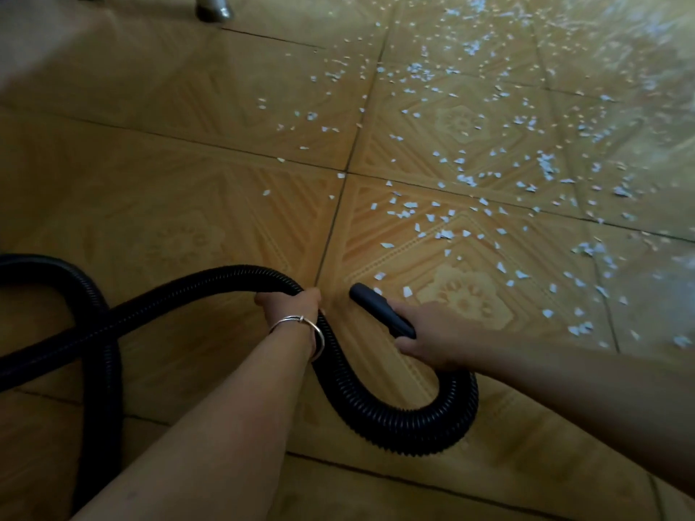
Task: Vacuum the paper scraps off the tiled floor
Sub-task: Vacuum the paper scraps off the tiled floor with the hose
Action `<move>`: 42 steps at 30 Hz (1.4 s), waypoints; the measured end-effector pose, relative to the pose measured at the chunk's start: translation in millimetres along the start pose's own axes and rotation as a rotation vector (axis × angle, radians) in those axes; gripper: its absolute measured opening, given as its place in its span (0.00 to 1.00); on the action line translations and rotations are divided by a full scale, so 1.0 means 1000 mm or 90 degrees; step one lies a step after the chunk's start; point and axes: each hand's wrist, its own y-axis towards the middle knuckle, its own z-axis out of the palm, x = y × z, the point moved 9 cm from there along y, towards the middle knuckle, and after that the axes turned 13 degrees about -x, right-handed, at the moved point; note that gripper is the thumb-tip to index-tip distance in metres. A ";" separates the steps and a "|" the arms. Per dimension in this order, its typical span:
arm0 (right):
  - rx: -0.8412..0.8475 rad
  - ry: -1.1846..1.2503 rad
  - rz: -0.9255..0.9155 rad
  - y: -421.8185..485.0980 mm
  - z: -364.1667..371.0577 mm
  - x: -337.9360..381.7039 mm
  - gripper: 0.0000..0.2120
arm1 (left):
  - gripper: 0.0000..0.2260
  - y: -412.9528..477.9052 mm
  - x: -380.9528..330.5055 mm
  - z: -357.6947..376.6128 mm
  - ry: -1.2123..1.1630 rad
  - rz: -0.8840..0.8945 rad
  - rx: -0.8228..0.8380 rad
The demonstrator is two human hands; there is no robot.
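The ribbed hose (395,419) is gripped by the left hand (291,308); the nozzle (380,308) is clasped by the right hand (432,334) near scattered paper scraps (443,235)

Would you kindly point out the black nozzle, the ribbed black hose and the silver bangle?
black nozzle (370,302), head view, its bare shaft.
ribbed black hose (413,432), head view, bottom of loop.
silver bangle (297,320), head view, band on wrist.

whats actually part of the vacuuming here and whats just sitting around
Part of the job:
black ribbed vacuum hose, held by left hand
black plastic nozzle, held by right hand
white paper scraps
tan patterned tiled floor

Just there:
metal furniture leg
silver wrist bangle
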 end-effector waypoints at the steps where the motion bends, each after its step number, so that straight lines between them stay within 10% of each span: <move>1: 0.007 -0.002 0.019 -0.005 -0.002 -0.009 0.24 | 0.29 -0.003 0.000 0.003 0.014 0.013 -0.008; 13: -0.038 -0.035 0.086 0.025 -0.038 -0.052 0.25 | 0.33 -0.024 -0.036 0.021 0.336 0.198 -0.067; 19: -0.038 -0.031 0.026 0.051 -0.048 -0.065 0.21 | 0.15 -0.032 -0.070 0.055 0.619 0.380 0.051; 27: -0.023 0.016 -0.034 0.044 -0.052 -0.098 0.22 | 0.23 -0.080 -0.075 0.101 1.056 0.462 0.299; 35: -0.067 0.065 0.021 0.033 -0.056 -0.139 0.22 | 0.13 -0.100 -0.083 0.134 1.349 0.945 0.200; 38: -0.097 0.039 0.077 0.031 -0.063 -0.157 0.25 | 0.12 -0.100 -0.085 0.159 1.313 1.150 0.226; 42: -0.090 0.012 0.094 0.039 -0.067 -0.148 0.20 | 0.14 -0.087 -0.083 0.177 1.125 1.077 0.402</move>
